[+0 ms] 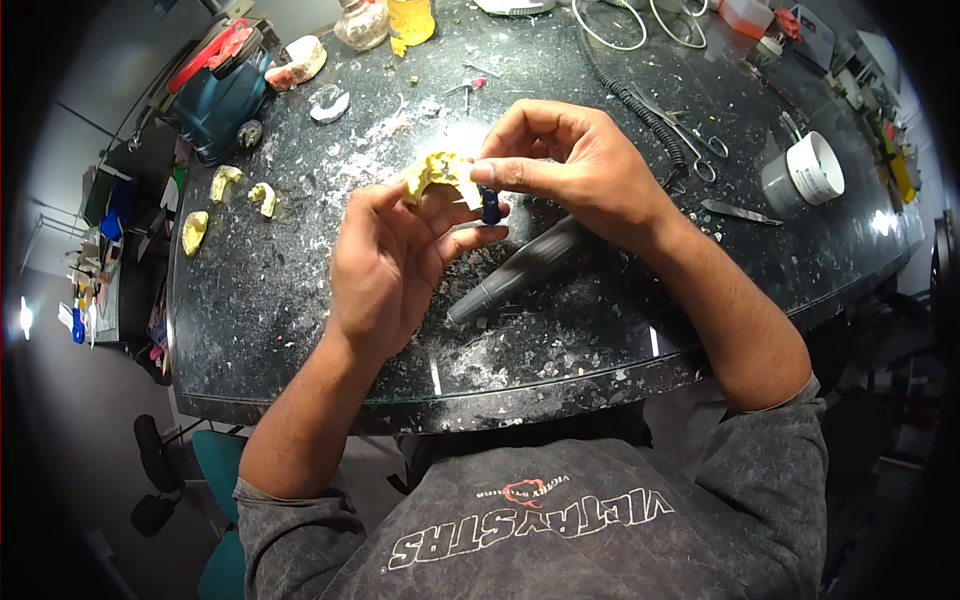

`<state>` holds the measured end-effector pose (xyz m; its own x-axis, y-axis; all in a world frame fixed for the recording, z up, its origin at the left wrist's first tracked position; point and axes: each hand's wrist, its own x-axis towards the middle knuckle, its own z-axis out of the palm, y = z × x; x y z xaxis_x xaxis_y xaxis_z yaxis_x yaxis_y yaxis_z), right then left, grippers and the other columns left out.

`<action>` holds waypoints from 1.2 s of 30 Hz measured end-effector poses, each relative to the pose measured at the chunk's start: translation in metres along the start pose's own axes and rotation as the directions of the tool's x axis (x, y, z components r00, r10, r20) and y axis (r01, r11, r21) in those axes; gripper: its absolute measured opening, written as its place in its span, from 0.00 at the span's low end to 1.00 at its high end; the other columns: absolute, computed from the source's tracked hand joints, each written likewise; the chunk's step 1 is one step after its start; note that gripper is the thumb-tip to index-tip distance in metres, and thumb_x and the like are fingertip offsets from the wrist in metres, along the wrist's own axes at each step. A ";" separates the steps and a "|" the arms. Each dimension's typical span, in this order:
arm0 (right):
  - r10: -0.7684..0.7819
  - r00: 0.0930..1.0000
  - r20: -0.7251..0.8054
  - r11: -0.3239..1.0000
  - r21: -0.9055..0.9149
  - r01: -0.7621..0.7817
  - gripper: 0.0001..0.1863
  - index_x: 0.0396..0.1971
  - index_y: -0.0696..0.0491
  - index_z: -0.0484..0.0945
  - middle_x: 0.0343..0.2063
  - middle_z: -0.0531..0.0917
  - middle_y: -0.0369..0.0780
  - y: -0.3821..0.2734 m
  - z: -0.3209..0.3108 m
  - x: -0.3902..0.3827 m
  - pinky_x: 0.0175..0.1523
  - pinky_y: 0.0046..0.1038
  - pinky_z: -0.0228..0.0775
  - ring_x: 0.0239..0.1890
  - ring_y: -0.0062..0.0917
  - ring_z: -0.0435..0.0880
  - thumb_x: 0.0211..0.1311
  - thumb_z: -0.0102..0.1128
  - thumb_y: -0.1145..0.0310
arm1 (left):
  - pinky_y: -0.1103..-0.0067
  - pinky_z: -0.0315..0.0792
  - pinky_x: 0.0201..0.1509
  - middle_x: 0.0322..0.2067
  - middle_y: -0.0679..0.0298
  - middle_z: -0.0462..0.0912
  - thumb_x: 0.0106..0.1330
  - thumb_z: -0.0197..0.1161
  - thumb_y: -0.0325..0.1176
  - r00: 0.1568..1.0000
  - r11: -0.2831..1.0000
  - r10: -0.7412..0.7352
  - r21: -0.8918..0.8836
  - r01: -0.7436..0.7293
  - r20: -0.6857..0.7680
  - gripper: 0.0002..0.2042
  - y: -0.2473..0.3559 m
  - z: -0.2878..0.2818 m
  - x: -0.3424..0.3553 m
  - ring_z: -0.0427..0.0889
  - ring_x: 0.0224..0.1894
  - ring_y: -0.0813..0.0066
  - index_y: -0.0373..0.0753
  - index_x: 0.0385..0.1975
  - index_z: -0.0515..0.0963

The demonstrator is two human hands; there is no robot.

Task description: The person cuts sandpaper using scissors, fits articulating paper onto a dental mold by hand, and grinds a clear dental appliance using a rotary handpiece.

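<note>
A yellow, arch-shaped dental cast (pixel 437 170) is held up above the bench between my two hands. My left hand (pixel 382 258), palm turned up, supports it from below and from its left end. At the cast's right end my right hand (pixel 590 180) pinches it between thumb and fingers. A small dark blue piece (pixel 490 207) shows by that end, close to the left fingertips; whether it is joined to the cast I cannot tell. Beneath the hands lies a dark grey rotary handpiece (pixel 515 270), partly covered by my right hand.
Several yellow cast pieces (pixel 195 232) lie on the dusty black bench (pixel 300 320) at left. A white plaster piece (pixel 328 105) lies farther back. Right of my hands are scissors (pixel 690 138), a coiled black cord (pixel 640 105), a small knife (pixel 740 212) and a white tub (pixel 815 167).
</note>
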<state>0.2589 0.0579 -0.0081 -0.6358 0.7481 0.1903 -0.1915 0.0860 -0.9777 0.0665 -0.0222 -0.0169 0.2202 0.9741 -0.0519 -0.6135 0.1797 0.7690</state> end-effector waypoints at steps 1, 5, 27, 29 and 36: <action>0.002 1.000 0.003 1.000 0.001 -0.002 0.08 0.34 0.58 0.82 0.29 0.85 0.37 0.001 0.001 0.000 0.40 0.21 0.76 0.33 0.17 0.83 0.62 0.68 0.70 | 0.60 0.70 0.64 0.54 0.43 0.77 0.71 0.35 0.40 1.000 1.000 0.025 0.007 -0.025 -0.003 0.28 -0.001 0.002 -0.001 0.78 0.55 0.46 0.21 0.58 0.67; -0.177 0.982 -0.071 0.927 -0.347 0.143 0.10 0.32 0.57 0.82 0.29 0.85 0.36 0.002 0.003 -0.001 0.42 0.22 0.77 0.35 0.17 0.83 0.60 0.70 0.66 | 0.63 0.72 0.62 0.51 0.46 0.78 0.71 0.34 0.44 0.998 0.983 0.050 0.177 -0.053 0.022 0.29 -0.003 0.007 -0.002 0.80 0.53 0.51 0.26 0.63 0.62; -0.169 0.952 -0.254 0.688 -0.722 -0.071 0.16 0.36 0.57 0.85 0.31 0.87 0.41 -0.010 -0.042 0.003 0.40 0.26 0.77 0.31 0.23 0.85 0.63 0.65 0.57 | 0.72 0.80 0.52 0.49 0.44 0.79 0.69 0.56 0.24 0.995 0.950 0.054 0.310 -0.027 -0.080 0.17 0.000 0.005 -0.004 0.84 0.47 0.60 0.31 0.56 0.65; 0.031 0.937 -0.348 0.440 -0.837 -0.325 0.20 0.37 0.56 0.85 0.31 0.87 0.43 -0.024 -0.047 0.005 0.41 0.28 0.77 0.30 0.29 0.86 0.58 0.68 0.52 | 0.72 0.80 0.52 0.49 0.43 0.79 0.70 0.56 0.24 0.987 0.939 0.109 0.338 -0.063 -0.120 0.17 0.000 0.001 -0.005 0.83 0.48 0.60 0.31 0.57 0.64; 0.043 0.941 -0.336 0.463 -0.828 -0.317 0.17 0.38 0.56 0.85 0.32 0.87 0.42 -0.002 -0.041 0.001 0.44 0.27 0.76 0.35 0.26 0.86 0.56 0.71 0.58 | 0.72 0.78 0.55 0.49 0.49 0.80 0.72 0.56 0.26 0.983 0.881 0.160 0.463 -0.103 -0.086 0.17 -0.002 0.004 -0.004 0.83 0.48 0.66 0.34 0.57 0.65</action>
<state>0.2897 0.0853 -0.0093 -0.3551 0.9287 0.1073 0.7317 0.3475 -0.5864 0.0699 -0.0269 -0.0155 0.0533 0.9984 0.0175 -0.2120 -0.0058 0.9772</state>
